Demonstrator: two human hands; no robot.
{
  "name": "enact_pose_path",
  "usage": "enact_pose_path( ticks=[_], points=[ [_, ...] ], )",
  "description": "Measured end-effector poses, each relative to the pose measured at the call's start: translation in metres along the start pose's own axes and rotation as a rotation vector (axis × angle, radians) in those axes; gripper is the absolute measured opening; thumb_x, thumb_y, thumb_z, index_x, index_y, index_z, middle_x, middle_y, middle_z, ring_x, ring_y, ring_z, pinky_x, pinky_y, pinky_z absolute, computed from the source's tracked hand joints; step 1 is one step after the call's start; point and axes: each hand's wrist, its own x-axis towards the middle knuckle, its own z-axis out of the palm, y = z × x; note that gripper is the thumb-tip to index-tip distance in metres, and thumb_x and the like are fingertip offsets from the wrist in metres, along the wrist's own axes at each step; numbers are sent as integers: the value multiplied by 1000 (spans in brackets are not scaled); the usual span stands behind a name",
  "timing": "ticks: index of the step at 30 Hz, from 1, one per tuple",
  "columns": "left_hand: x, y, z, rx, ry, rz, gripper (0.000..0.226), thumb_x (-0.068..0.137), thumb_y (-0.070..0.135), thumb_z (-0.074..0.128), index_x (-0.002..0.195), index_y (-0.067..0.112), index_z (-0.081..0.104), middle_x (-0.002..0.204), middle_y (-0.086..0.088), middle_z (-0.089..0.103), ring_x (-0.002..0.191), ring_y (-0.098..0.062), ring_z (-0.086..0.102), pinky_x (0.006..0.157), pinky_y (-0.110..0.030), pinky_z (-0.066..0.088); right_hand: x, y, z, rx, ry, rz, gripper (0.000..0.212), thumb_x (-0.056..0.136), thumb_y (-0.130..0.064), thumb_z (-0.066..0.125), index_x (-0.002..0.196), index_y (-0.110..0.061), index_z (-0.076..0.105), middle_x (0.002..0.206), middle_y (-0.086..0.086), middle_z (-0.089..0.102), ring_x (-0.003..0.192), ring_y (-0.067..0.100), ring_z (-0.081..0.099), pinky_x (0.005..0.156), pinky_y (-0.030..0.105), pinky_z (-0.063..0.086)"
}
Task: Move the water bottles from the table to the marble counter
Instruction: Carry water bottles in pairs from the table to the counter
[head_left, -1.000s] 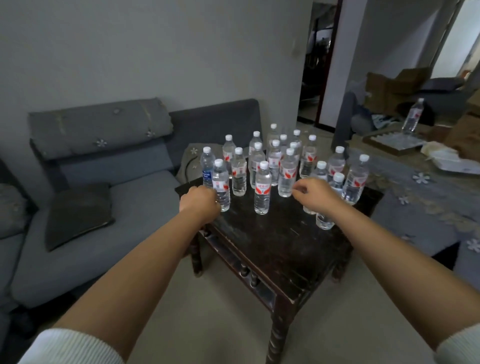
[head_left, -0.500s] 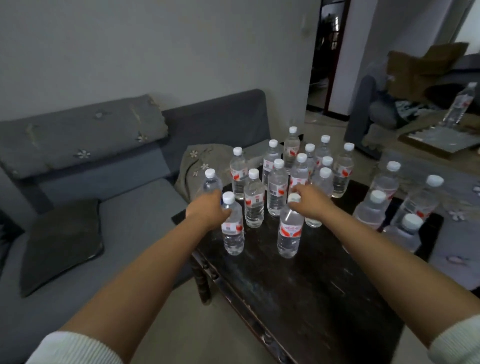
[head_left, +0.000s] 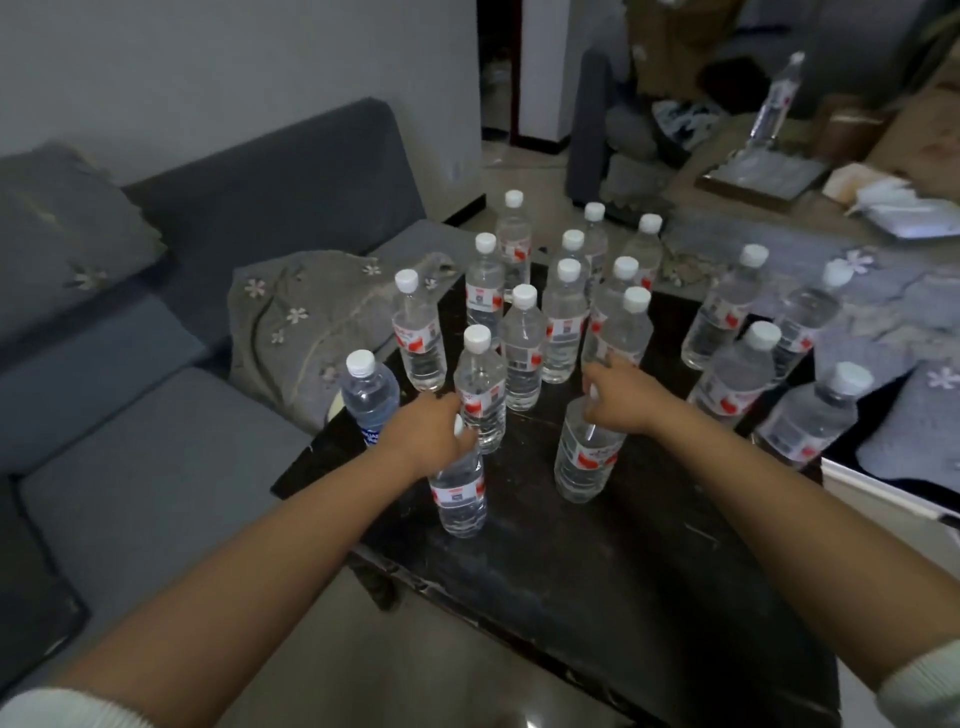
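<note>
Bottle transfer, pick-up stage. No bottle has left the table (head_left: 649, 597) yet, judging by the full cluster standing on it.

Left hand (head_left: 423, 434): fingers curled over the cap and neck of the near-left bottle (head_left: 460, 493), at 7 o'clock of the cluster. The grip appears closed on the neck; the fingertips are hidden behind the hand.

Right hand (head_left: 618, 397): fingers wrapped over the top of the near-right bottle (head_left: 587, 457), at 5 o'clock of the cluster. Its cap is covered by the hand.

Location of the load: all bottles stand upright on the dark table. The main group (head_left: 540, 322) occupies the centre and 12 o'clock. A blue-label bottle (head_left: 370, 397) stands at 9 o'clock. Four more (head_left: 737, 374) stand at 3 o'clock. A sofa (head_left: 156, 415) lies beyond the 9 o'clock edge. The marble counter cannot be identified with certainty.

Handling properties (judgement):
- Bottles look full and capped, so moderately heavy for a one-hand neck hold.
- Walls are thin plastic and will flex if squeezed at mid-body.
- The neck under the cap is the stiffest hold point; the labelled waist gives a firmer carry.
- Surfaces are smooth and may slip.

Caution: neighbours stand just beside both held bottles. Lift straight up before moving sideways, or adjacent bottles may topple.
</note>
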Motion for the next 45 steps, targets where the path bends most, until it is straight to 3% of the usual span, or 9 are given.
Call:
enact_pose_path(
  ticks=[12, 15, 22, 26, 29, 33, 37, 40, 45],
  points=[
    [-1, 21, -5, -51, -8, 162, 28, 85, 24, 62, 108, 8, 63, 117, -11, 59, 110, -25, 56, 87, -31, 45, -30, 14, 3, 128, 110, -41, 29, 79, -12, 67, 107, -8, 65, 113, 10, 60, 109, 24, 57, 81, 29, 46],
    [-2, 37, -8, -46, -25, 267, 26, 84, 23, 64, 105, 9, 65, 113, -10, 62, 107, -23, 58, 81, -29, 44, -49, 22, 5, 189, 132, 8, 26, 78, -13, 69, 104, -9, 65, 97, 1, 52, 107, 23, 58, 76, 26, 44],
    [-1, 94, -24, 69, -155, 614, 19, 80, 19, 67, 98, 12, 66, 99, -4, 62, 99, -18, 58, 87, -32, 48, -109, 49, -2, 259, 269, 192, 28, 74, -15, 71, 101, -10, 69, 108, 11, 66, 103, 24, 60, 74, 22, 38],
    [-9, 143, -15, 194, -178, 883, 20, 76, 19, 67, 95, 12, 68, 89, 1, 50, 98, -21, 58, 79, -28, 44, -166, 65, 1, 278, 373, 380, 27, 72, -15, 71, 99, -9, 70, 85, 7, 57, 99, 27, 60, 53, 19, 32],
    [-29, 192, 4, 284, -235, 1131, 9, 75, 18, 65, 84, 19, 65, 86, 1, 51, 97, -23, 59, 81, -29, 46, -228, 79, 18, 310, 474, 600, 26, 72, -14, 70, 97, -8, 71, 97, 10, 66, 101, 26, 60, 67, 20, 33],
    [-68, 253, 32, 340, -268, 1379, 15, 74, 20, 68, 89, 16, 68, 90, 2, 48, 100, -23, 57, 85, -29, 45, -313, 91, 43, 353, 527, 862, 27, 73, -16, 69, 100, -9, 69, 76, -3, 52, 104, 28, 58, 74, 25, 38],
    [-127, 317, 60, 325, -327, 1537, 18, 72, 15, 68, 89, 10, 69, 77, 6, 44, 91, -23, 56, 83, -29, 46, -399, 104, 64, 402, 593, 1107, 29, 74, -17, 70, 101, -9, 69, 110, 13, 63, 105, 28, 58, 77, 27, 42],
    [-185, 364, 82, 309, -357, 1612, 16, 74, 12, 67, 90, 9, 69, 69, 10, 39, 82, -18, 50, 72, -28, 43, -467, 116, 79, 438, 604, 1261, 33, 76, -21, 69, 108, -11, 67, 116, 11, 63, 108, 26, 57, 74, 24, 38],
    [-287, 431, 122, 323, -402, 1671, 17, 77, 7, 64, 93, 7, 71, 89, -7, 56, 84, -21, 53, 70, -26, 41, -576, 142, 114, 517, 612, 1474, 36, 75, -22, 70, 109, -11, 67, 115, 11, 65, 107, 26, 59, 84, 32, 48]
  ],
)
